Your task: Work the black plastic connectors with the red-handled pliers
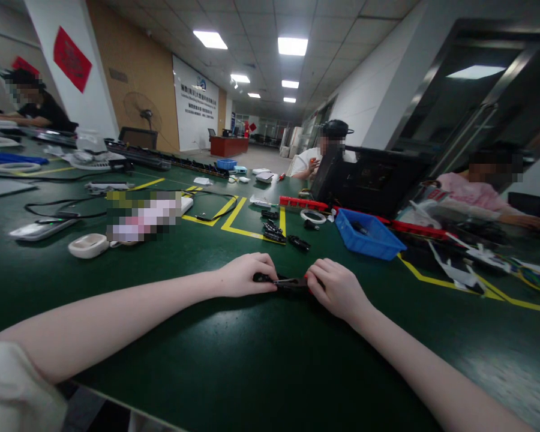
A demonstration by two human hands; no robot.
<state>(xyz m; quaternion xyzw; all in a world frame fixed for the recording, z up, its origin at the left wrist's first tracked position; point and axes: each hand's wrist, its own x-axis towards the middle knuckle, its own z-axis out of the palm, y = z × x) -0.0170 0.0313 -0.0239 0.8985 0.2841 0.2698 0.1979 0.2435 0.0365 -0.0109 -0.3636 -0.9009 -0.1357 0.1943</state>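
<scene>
Both hands meet over a small dark piece (291, 283) with a thin shiny strip along it; its exact kind does not show. My left hand (248, 275) pinches its left end, with a black rounded tip poking out between the fingers. At the right end, my right hand (338, 288) has its fingers closed on the same piece. The piece is low over the green table (234, 366); whether it touches the surface I cannot tell. Just beyond the hands lie a black part (299, 242) and a small pile of black parts (273, 231).
A blue bin (369, 235) with dark parts stands right of my hands, near a white ring (314, 216) and a red strip (303, 203). At left are a white case (89, 246) and a power bank-like device (42, 229) with black cable. Co-workers sit around the table.
</scene>
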